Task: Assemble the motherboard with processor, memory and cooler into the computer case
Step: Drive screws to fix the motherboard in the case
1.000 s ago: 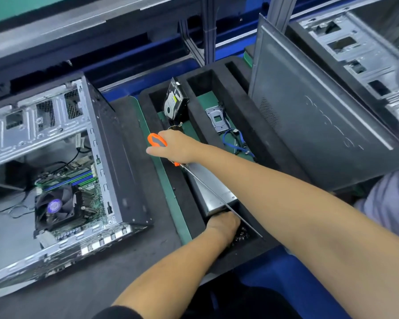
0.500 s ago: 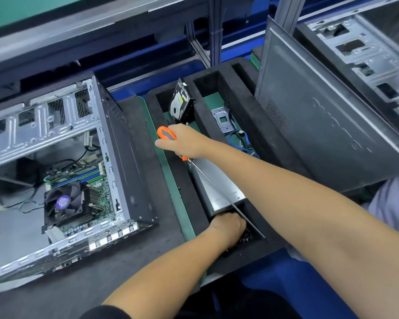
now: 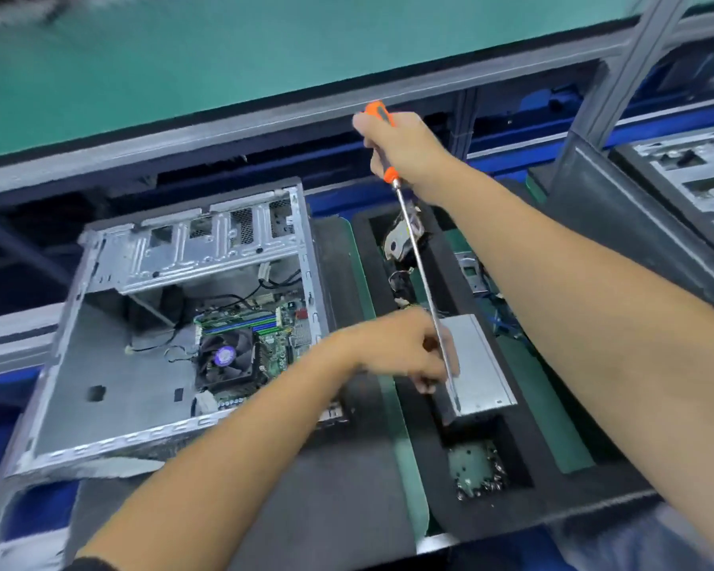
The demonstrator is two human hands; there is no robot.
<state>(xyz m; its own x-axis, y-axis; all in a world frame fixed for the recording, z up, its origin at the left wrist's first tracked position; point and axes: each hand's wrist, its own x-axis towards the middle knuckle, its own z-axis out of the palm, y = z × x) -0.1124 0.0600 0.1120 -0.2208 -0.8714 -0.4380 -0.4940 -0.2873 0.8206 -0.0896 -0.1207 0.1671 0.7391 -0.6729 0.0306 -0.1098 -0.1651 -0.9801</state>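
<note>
The open computer case (image 3: 112,389) lies on its side at the left. Inside it sits the motherboard (image 3: 275,352) with a black cooler fan (image 3: 225,358) and memory sticks (image 3: 244,321). My right hand (image 3: 407,154) grips the orange handle of a long screwdriver (image 3: 423,278), raised above the foam tray with the shaft pointing down. My left hand (image 3: 400,352) hovers just right of the case, and its fingertips pinch the lower end of the shaft. Whatever small part they may hold is hidden.
A black foam tray (image 3: 524,443) right of the case holds a hard drive (image 3: 402,239), a silver metal box (image 3: 481,364) and a pocket of loose screws (image 3: 477,467). A dark side panel (image 3: 619,224) leans at the right, with another case (image 3: 693,175) behind. A shelf edge (image 3: 264,117) runs overhead.
My left hand came up out of the screw pocket to the screwdriver's tip. My right hand lifted the screwdriver up and turned it nearly upright. The camera tilted upward.
</note>
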